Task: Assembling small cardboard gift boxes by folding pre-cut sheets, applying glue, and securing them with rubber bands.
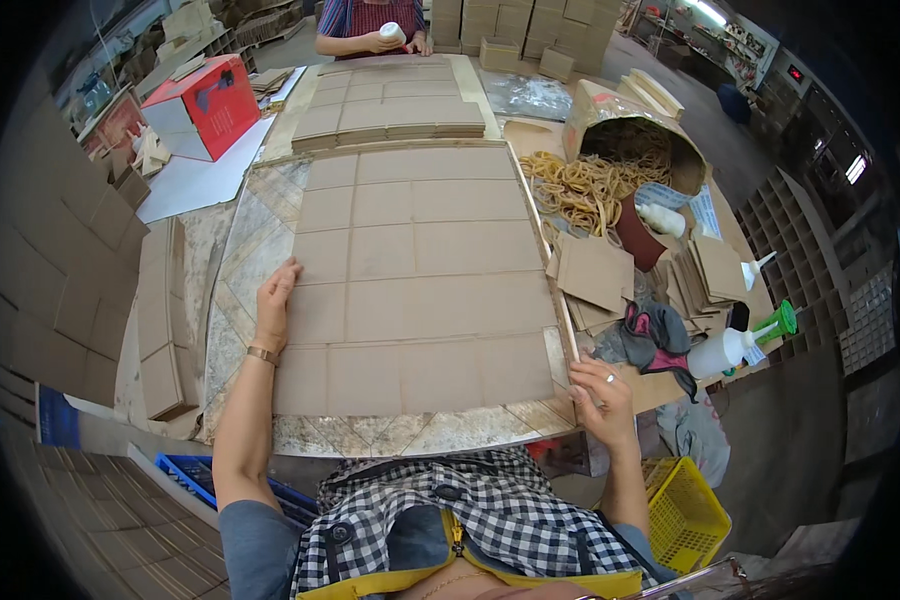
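Note:
A large brown cardboard sheet, creased into rectangles, lies on a worn, marbled board in front of me. At the sheet's left edge is my left hand, its fingers pressed together on the rim. My right hand, with a ring on one finger, rests at the board's near right corner. Its fingers are bent and apart, touching the thin wooden strip along the right edge. Beyond the sheet lies a stack of similar creased cardboard.
On the right are a tipped carton spilling rubber bands, cardboard pieces, a dark glove and a white bottle. A red box stands at left. Across the table, a person holds a white object.

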Motion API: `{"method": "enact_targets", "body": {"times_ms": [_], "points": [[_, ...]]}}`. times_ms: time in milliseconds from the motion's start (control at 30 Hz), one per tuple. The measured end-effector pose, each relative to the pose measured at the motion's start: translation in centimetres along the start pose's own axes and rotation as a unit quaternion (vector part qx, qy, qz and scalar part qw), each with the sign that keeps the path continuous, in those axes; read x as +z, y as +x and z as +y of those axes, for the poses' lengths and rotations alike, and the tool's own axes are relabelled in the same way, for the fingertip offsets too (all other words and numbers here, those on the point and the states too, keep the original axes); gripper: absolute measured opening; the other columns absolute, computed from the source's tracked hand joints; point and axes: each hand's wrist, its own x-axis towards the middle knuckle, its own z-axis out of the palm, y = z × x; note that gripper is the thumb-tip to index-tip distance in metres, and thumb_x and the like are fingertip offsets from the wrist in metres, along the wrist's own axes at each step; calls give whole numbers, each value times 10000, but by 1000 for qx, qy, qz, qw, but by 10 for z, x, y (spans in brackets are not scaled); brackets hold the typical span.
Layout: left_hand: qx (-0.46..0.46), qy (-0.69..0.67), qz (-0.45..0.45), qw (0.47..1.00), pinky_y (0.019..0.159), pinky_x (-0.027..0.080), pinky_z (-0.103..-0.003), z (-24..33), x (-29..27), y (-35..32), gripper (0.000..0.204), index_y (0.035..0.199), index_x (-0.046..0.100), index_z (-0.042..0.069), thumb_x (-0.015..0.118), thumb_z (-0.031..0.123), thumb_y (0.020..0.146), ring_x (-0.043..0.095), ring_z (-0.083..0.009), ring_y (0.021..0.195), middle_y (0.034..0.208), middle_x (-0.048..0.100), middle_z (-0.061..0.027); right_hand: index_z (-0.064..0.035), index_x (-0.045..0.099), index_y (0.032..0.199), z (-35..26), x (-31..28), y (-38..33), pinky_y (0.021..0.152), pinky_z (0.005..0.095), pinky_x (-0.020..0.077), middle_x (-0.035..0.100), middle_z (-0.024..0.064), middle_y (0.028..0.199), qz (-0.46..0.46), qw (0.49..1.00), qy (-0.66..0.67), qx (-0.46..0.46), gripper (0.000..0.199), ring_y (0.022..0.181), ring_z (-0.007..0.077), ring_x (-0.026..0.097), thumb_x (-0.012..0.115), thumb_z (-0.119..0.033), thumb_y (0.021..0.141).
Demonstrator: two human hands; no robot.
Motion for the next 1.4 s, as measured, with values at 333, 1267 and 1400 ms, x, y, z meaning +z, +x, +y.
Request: {"method": "enact_targets", "body": {"times_ms": [333,1267,1400], "points": [[15,-47,161,986,1055,345,-346,20,-25,-66,371,1141,594,-53,532,256,945,467,-232,1243,1325,510,-183,24,671,880,24,-6,-37,745,317,512,681,112,849,170,957,146,183,150,787,185,648,616,-115,890],[173,439,-212,856,1111,211,-534,62,62,-157,499,1214,565,121,704,300,769,317,-347,1354,1401,429,-121,55,324,1349,196,-73,-28,939,417,492,463,217,1287,525,286,800,-48,903,1180,332,491,653,-557,772],[178,466,-201,843,1107,210,-546,61,66,-165,467,1212,564,128,678,265,780,330,-346,1343,1398,429,-118,21,301,1387,226,-85,-34,982,468,463,441,217,1341,522,242,814,-82,971,1244,372,439,604,-649,753]]}}
